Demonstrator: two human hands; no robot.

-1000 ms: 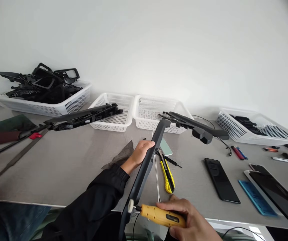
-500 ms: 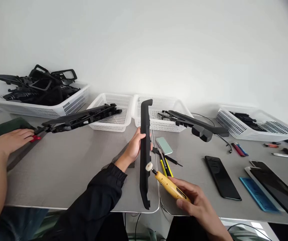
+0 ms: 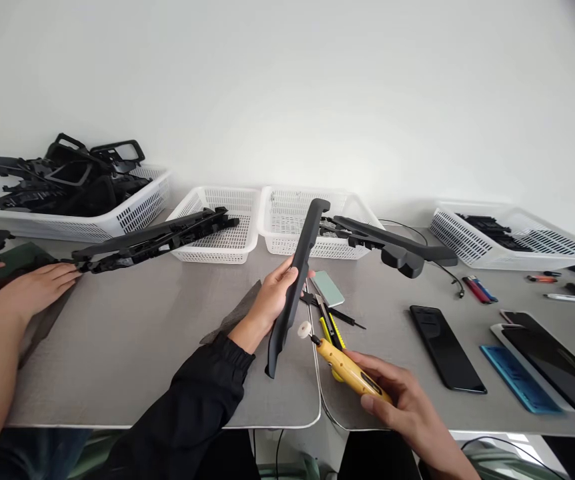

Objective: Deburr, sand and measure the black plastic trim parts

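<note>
A long black plastic trim piece is gripped near its middle by my left hand, its top end leaning right. My right hand is closed around a yellow rotary tool. The tool's white round tip is just right of the trim's lower half, apart from it. Behind the tool lies a yellow-and-black cutter, with a pale green rectangular block and a thin black tool beside it. A dark grey cloth lies partly behind my left hand.
White baskets line the wall; the left one is heaped with black parts. Black trim pieces rest on basket rims. A co-worker's hand is at left. Phones, lighters and a blue tray lie at right.
The trim piece has tilted, its top moving right and its lower end left and up. The tool tip has parted from it. At left, a black part has come into view by the co-worker's hands.
</note>
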